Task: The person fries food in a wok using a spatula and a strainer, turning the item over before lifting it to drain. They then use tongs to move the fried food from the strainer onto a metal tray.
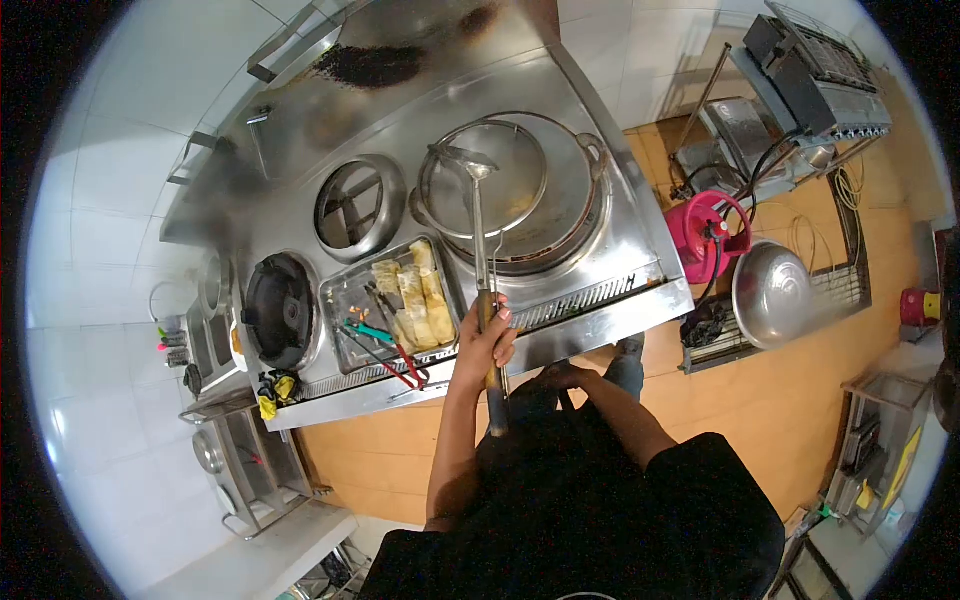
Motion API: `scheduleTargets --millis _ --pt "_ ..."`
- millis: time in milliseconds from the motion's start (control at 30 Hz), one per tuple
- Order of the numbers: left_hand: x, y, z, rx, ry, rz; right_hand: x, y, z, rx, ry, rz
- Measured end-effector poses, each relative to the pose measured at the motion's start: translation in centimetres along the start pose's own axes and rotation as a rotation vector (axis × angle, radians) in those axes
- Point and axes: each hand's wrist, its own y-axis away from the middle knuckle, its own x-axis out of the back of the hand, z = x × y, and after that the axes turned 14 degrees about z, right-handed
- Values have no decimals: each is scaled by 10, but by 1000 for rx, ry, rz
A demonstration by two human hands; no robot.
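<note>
My left hand (pixel 485 338) is closed around the wooden handle of a long wok spatula (pixel 478 225), whose flat metal head lies over the wok. A thin metal handle runs alongside, apparently that of a round strainer (pixel 545 165) resting over the large two-handled wok (pixel 575 205). Whether my fingers also grip this second handle is hard to tell. My right hand (pixel 566 377) is low by my waist, against dark clothing, its fingers mostly hidden. Left of the wok, a metal tray (pixel 345 352) holds several pale yellow food pieces (pixel 412 290) and tongs with red handles (pixel 410 366).
A steel stove counter (pixel 560 345) spans the front. Left are an uncovered burner ring (pixel 390 205) and a black burner (pixel 280 310). At right stand a pink gas cylinder (pixel 690 240), a big metal bowl (pixel 772 295) and a grill-like appliance (pixel 830 100). A yellow-black cloth (pixel 280 390) hangs front left.
</note>
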Motion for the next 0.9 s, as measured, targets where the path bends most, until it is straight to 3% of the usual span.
scheduleTargets --millis 133,200,467,533,600,667,900 --pt "-19 8 -8 -44 18 66 11 24 24 60 38 -15" --pt "-27 11 -11 -62 -28 122 20 43 34 -276 -32 -176" --pt "-51 13 -48 -122 122 222 44 66 111 -121 26 -370" --pt "-54 14 -52 -170 72 197 54 66 122 -118 51 -351" --pt "-70 17 -48 -158 -10 318 76 74 124 -81 54 -359" --pt "-63 12 -56 -168 69 287 78 67 145 -4 -130 -329" --pt "-65 13 -63 -212 70 312 85 50 187 -65 -329 -359"
